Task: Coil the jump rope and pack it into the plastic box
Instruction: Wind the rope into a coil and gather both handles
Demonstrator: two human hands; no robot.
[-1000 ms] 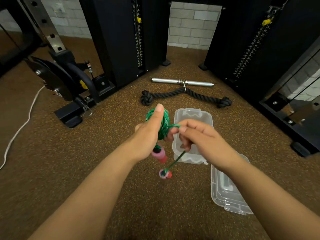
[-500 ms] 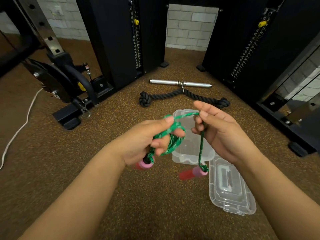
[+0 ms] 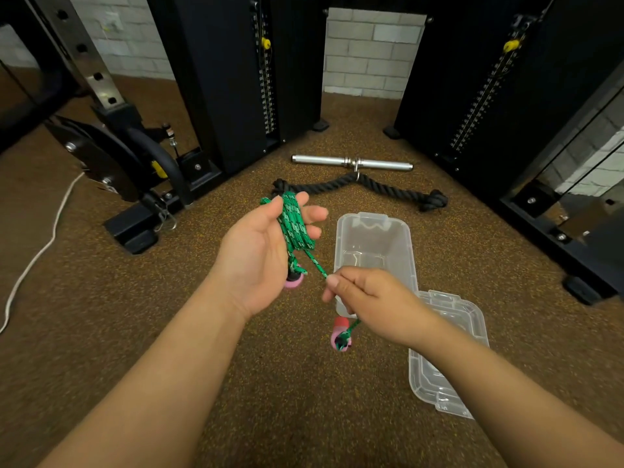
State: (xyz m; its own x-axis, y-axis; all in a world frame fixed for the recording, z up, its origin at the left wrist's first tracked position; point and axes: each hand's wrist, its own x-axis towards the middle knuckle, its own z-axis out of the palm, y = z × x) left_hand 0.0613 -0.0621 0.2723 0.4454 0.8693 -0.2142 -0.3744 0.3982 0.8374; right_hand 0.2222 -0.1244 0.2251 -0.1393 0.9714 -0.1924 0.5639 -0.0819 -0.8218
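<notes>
The green jump rope (image 3: 294, 224) is wound in several loops around my left hand (image 3: 260, 255), which is held palm up with the fingers partly spread. One pink handle (image 3: 294, 282) hangs below that palm. My right hand (image 3: 368, 298) pinches the free end of the rope just right of the coil, and the other pink and red handle (image 3: 341, 334) dangles under it. The clear plastic box (image 3: 373, 228) sits open on the floor beyond my right hand. Its clear lid (image 3: 449, 363) lies apart, partly under my right forearm.
A black knotted rope attachment (image 3: 391, 189) and a steel bar (image 3: 351, 162) lie on the brown floor behind the box. Black weight-stack towers (image 3: 236, 72) stand left and right. A machine base (image 3: 135, 228) and a white cord (image 3: 40, 251) are at the left.
My right hand has dropped from above the box to low beside the coil, pulling the rope end down. My left hand has turned palm up with the loops around it.
</notes>
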